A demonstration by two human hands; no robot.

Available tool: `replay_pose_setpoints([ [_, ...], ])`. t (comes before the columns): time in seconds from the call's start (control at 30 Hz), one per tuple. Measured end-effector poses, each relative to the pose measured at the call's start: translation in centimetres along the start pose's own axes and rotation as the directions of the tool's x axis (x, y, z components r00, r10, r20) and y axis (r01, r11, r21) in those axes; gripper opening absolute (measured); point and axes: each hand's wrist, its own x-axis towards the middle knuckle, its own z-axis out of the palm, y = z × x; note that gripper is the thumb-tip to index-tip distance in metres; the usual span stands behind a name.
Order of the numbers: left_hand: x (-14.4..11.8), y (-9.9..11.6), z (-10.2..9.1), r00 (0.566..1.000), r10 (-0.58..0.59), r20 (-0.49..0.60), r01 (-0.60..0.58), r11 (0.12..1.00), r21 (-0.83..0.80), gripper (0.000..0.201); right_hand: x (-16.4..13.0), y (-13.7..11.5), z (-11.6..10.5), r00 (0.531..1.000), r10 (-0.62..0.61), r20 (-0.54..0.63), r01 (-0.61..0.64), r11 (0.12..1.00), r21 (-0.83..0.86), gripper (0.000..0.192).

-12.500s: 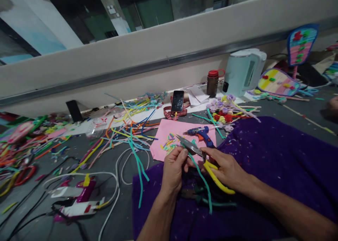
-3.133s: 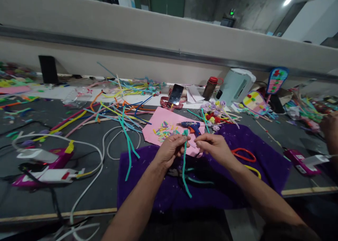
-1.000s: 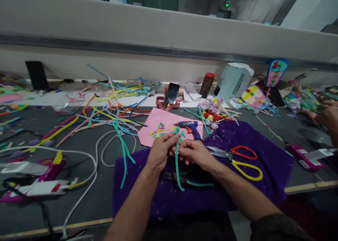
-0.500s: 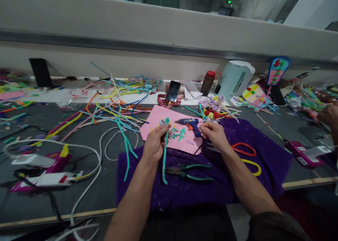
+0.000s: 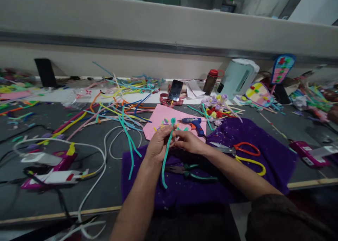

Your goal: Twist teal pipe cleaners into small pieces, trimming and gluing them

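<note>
My left hand grips a teal pipe cleaner upright; its curled top rises above my fingers and its tail hangs down over the purple cloth. My right hand is right beside it, fingertips pinched against the same stem. Both hands hover over the near edge of a pink sheet strewn with small coloured bits. Teal-handled pliers lie on the cloth just below my hands. Scissors with one red and one yellow handle lie to the right.
A blue glue gun, a phone, a brown bottle and a pale kettle stand behind. Loose pipe cleaners and white cables spread to the left. Pink glue guns lie at both sides.
My right hand has come back from near the glue gun to the teal stem held in my left hand. The left hand has stayed in place.
</note>
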Motion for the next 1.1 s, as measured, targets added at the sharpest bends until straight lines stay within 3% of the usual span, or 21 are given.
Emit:
replay_pose_setpoints([
  [0.07,0.1,0.3,-0.4,1.000,0.010,-0.015,-0.011,0.999,-0.044,0.021,0.0,-0.3,-0.8,0.997,0.070,-0.036,-0.068,0.997,0.048,0.022],
  [0.17,0.2,1.0,-1.1,0.996,0.044,-0.074,-0.053,0.991,-0.123,0.019,-1.4,-0.7,-4.1,0.966,0.145,-0.215,-0.121,0.985,0.123,0.026],
  [0.3,0.2,1.7,-1.5,0.986,0.107,-0.129,-0.127,0.979,-0.158,0.019,-4.8,0.0,-9.7,0.874,0.234,-0.426,-0.177,0.969,0.170,0.027],
  [0.4,0.1,1.6,-1.3,0.977,0.140,-0.160,-0.160,0.980,-0.120,0.021,-7.4,0.7,-12.6,0.820,0.319,-0.475,-0.259,0.947,0.189,0.031],
  [0.5,0.3,1.4,-1.2,0.975,0.145,-0.168,-0.161,0.983,-0.085,0.022,-9.3,0.4,-14.2,0.798,0.366,-0.479,-0.298,0.930,0.215,0.034],
  [0.67,0.6,1.2,-1.2,0.972,0.141,-0.186,-0.152,0.988,-0.043,0.023,-11.2,-1.2,-15.6,0.771,0.304,-0.560,-0.226,0.952,0.206,0.029],
  [0.8,0.7,1.2,-1.2,0.972,0.140,-0.188,-0.148,0.988,-0.032,0.024,-12.3,-1.3,-16.6,0.735,0.273,-0.621,-0.237,0.961,0.142,0.027],
  [0.97,0.7,1.1,-1.2,0.972,0.137,-0.193,-0.144,0.989,-0.021,0.023,-13.9,-0.4,-17.8,0.722,0.187,-0.666,-0.200,0.978,0.058,0.026],
  [1.03,0.7,1.1,-1.1,0.973,0.133,-0.191,-0.139,0.990,-0.015,0.022,-14.1,0.1,-17.9,0.772,0.160,-0.615,-0.261,0.962,-0.077,0.031],
  [1.1,0.7,1.1,-1.0,0.973,0.129,-0.194,-0.133,0.991,-0.009,0.021,-13.9,0.7,-17.9,0.828,0.137,-0.543,-0.375,0.856,-0.355,0.034],
])
